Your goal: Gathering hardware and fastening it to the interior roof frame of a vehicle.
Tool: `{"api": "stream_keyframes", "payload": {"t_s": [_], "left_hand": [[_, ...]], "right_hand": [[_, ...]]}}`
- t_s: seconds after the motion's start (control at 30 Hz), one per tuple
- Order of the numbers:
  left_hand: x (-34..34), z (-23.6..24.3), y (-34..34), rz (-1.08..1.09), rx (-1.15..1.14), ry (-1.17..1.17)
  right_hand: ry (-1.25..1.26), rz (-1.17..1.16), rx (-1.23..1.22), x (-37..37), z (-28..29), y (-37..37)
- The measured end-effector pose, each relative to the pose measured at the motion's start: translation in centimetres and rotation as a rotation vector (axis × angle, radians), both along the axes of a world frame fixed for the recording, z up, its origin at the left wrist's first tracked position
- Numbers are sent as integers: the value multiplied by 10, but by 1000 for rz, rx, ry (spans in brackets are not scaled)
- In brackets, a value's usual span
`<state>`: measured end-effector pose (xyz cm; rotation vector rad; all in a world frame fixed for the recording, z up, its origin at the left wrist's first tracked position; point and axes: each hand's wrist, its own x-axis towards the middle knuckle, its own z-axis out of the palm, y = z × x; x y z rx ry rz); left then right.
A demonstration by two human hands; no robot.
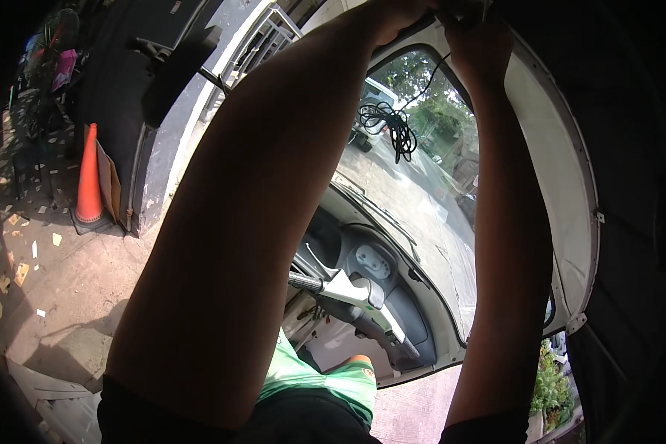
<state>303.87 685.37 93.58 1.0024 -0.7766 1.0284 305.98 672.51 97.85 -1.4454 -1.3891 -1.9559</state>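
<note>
Both my arms reach up to the top edge of the view, at the upper frame of a small vehicle's windshield (422, 200). My left hand (407, 16) is partly cut off by the edge; its fingers look closed around something dark. Beside it my right hand (482, 53) is closed too, near a small dark piece that I cannot make out. From between the hands a thin black cable (396, 129) hangs down in a loose coil in front of the glass.
Below are a handlebar (355, 291) and a grey dashboard with a round gauge (372, 261). A dark canopy (636, 222) lies to the right. On the left stand an orange traffic cone (89, 177) and a wall; paper scraps litter the ground. Another vehicle (377, 96) shows through the windshield.
</note>
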Motion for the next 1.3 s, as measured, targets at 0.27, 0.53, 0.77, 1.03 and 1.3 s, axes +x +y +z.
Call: {"api": "stream_keyframes", "payload": {"t_s": [0.27, 0.53, 0.77, 1.03, 1.3], "left_hand": [[-6, 6, -1, 158, -109, 45], [-5, 7, 2, 25, -62, 9], [7, 7, 3, -108, -42, -14], [25, 13, 8, -199, -61, -102], [12, 5, 6, -192, -10, -63]], "right_hand": [[101, -17, -26, -11, 0, 4], [100, -119, -8, -19, -4, 6], [-164, -653, -236, 4, 0, -49], [-339, -705, -349, 22, 25, -47], [-431, -747, -357, 29, 39, -36]]}}
